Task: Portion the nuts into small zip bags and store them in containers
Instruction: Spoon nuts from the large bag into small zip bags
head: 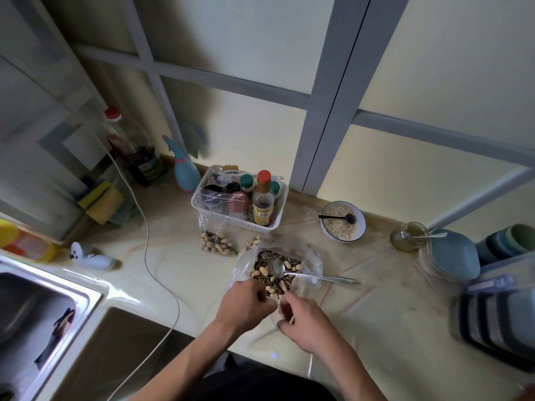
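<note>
Left hand [246,306] and right hand [301,322] near counter [385,308] front edge, fingers curled, pinching small zip bag [282,309], seemingly at mouth; blurred. Open bag of peanuts and seeds [275,270] just behind, metal spoon [307,273] inside. Filled zip bag [215,241] against white basket [240,224].

I am looking down at a home kitchen: a pale marble-look countertop [162,273] runs beside a stainless steel sink [34,308], with grey-framed frosted panels [327,96] behind it. Against them I see a white basket [262,225] crowded with sauce and seasoning bottles, a large oil bottle [127,143], a blue spray bottle [185,172] and yellow sponges [101,201]. To my right stand a bowl of oats [343,221] and stacked food containers [492,322].
</note>
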`<act>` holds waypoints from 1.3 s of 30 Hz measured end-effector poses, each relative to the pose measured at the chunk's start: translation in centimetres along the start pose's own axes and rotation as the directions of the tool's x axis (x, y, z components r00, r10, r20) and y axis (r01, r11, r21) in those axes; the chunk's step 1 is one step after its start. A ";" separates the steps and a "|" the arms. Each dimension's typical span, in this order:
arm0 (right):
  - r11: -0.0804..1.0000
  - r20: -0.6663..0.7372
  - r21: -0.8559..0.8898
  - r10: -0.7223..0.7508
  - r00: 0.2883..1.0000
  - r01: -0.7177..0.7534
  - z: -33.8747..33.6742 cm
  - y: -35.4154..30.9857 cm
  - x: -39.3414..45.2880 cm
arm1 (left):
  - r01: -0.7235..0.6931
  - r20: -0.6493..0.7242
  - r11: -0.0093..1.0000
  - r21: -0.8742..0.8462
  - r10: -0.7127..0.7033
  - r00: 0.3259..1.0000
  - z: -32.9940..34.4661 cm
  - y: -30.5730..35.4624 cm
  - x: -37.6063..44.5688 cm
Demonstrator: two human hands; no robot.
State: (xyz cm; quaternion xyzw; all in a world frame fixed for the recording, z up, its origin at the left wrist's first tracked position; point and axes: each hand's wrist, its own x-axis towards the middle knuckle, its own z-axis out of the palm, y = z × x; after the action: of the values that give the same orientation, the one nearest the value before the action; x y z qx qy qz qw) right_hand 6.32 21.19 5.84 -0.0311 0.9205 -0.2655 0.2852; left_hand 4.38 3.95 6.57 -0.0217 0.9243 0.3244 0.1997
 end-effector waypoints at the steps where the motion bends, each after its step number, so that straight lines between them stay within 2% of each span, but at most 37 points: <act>1: 0.997 -0.042 -0.072 0.018 0.999 -0.021 -0.2 -0.1 -0.1 | -0.011 0.055 0.994 0.105 0.005 0.998 -0.2 0.0 -0.2; 4: 0.978 -0.263 -0.171 0.072 0.962 -0.120 -1.2 -0.5 -0.2 | -0.059 0.163 0.941 0.333 0.004 0.987 -0.3 0.5 -0.7; 6: 0.991 -0.347 -0.047 0.099 0.933 -0.122 -1.2 -0.6 0.1 | -0.071 0.123 0.941 0.330 0.032 0.992 -0.2 1.2 -1.0; 7: 0.988 -0.332 0.100 0.142 0.932 -0.115 -1.1 -0.6 0.3 | -0.060 0.082 0.961 0.271 0.039 0.996 -0.2 1.5 -1.0; 9: 0.922 -0.146 0.350 0.230 0.962 -0.167 -1.1 -0.4 0.5 | -0.024 0.012 0.999 0.048 0.023 1.000 -0.1 1.9 -1.0; 11: 0.893 0.039 0.401 0.205 0.978 -0.203 -1.0 -0.1 0.4 | 0.000 -0.055 0.997 -0.074 -0.004 0.998 -0.3 1.8 -0.8; 13: 0.938 0.079 0.278 0.193 0.978 -0.208 -0.8 0.4 0.2 | -0.043 -0.130 0.997 0.061 0.051 0.990 -0.9 1.3 -0.5; 16: 0.966 -0.127 -0.110 0.218 0.968 -0.232 -1.4 0.5 0.0 | -0.186 -0.055 0.899 0.396 0.226 0.973 -2.0 1.1 -0.4; 18: 0.960 -0.267 -0.153 0.189 0.945 -0.235 -2.0 0.5 0.0 | -0.284 0.002 0.842 0.458 0.318 0.948 -2.2 1.3 -0.4; 19: 0.967 -0.286 -0.113 0.188 0.940 -0.228 -2.2 0.4 0.1 | -0.295 -0.001 0.844 0.448 0.330 0.944 -2.2 1.5 -0.5; 20: 0.977 -0.278 0.014 0.206 0.938 -0.211 -2.4 0.5 0.1 | -0.287 -0.025 0.864 0.414 0.326 0.945 -2.2 1.7 -0.5; 22: 0.899 -0.125 0.397 0.253 0.959 -0.185 -2.5 0.7 0.3 | -0.241 -0.077 0.930 0.277 0.272 0.959 -2.1 2.0 -0.5; 23: 0.872 -0.050 0.458 0.218 0.975 -0.171 -2.2 1.1 0.4 | -0.214 -0.096 0.956 0.198 0.237 0.967 -2.2 2.1 -0.5; 24: 0.896 0.006 0.425 0.141 0.990 -0.130 -1.9 1.3 0.5 | -0.188 -0.103 0.971 0.150 0.204 0.973 -2.3 1.9 -0.4; 25: 0.946 0.051 0.310 0.086 0.995 -0.098 -1.8 1.3 0.4 | -0.179 -0.098 0.970 0.166 0.197 0.976 -2.6 1.6 -0.2; 26: 0.981 0.070 0.181 0.054 0.996 -0.066 -1.6 1.5 0.4 | -0.202 -0.079 0.946 0.255 0.229 0.970 -3.0 1.3 0.0; 28: 0.994 0.012 -0.076 0.074 0.997 -0.073 -1.7 1.6 0.6 | -0.293 0.053 0.827 0.480 0.306 0.951 -3.7 0.9 0.2; 30: 0.981 -0.079 -0.150 0.109 0.991 -0.120 -2.0 1.4 0.8 | -0.368 0.163 0.757 0.539 0.335 0.928 -4.1 1.1 0.2; 31: 0.983 -0.101 -0.141 0.106 0.989 -0.120 -2.0 1.3 0.9 | -0.389 0.170 0.754 0.529 0.355 0.919 -4.0 1.1 0.2; 33: 0.994 -0.106 -0.008 0.109 0.988 -0.111 -1.8 1.5 1.3 | -0.399 0.106 0.814 0.422 0.393 0.914 -3.9 0.8 0.5; 35: 0.942 -0.040 0.305 0.158 0.987 -0.139 -1.7 1.5 1.4 | -0.427 0.047 0.871 0.244 0.429 0.902 -3.8 0.0 0.9; 37: 0.829 0.055 0.532 0.170 0.984 -0.173 -1.6 1.0 1.3 | -0.472 0.132 0.868 0.153 0.455 0.881 -3.9 -0.8 1.1; 39: 0.776 0.132 0.607 0.116 0.984 -0.173 -1.7 0.6 1.0 | -0.490 0.221 0.858 0.154 0.454 0.863 -3.5 -1.1 0.8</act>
State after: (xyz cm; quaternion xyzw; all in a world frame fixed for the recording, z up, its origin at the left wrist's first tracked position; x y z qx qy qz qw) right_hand 4.59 22.26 6.22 0.1227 0.7699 -0.5266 0.3389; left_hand 2.62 1.05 8.07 0.2559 0.9081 0.2672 0.1962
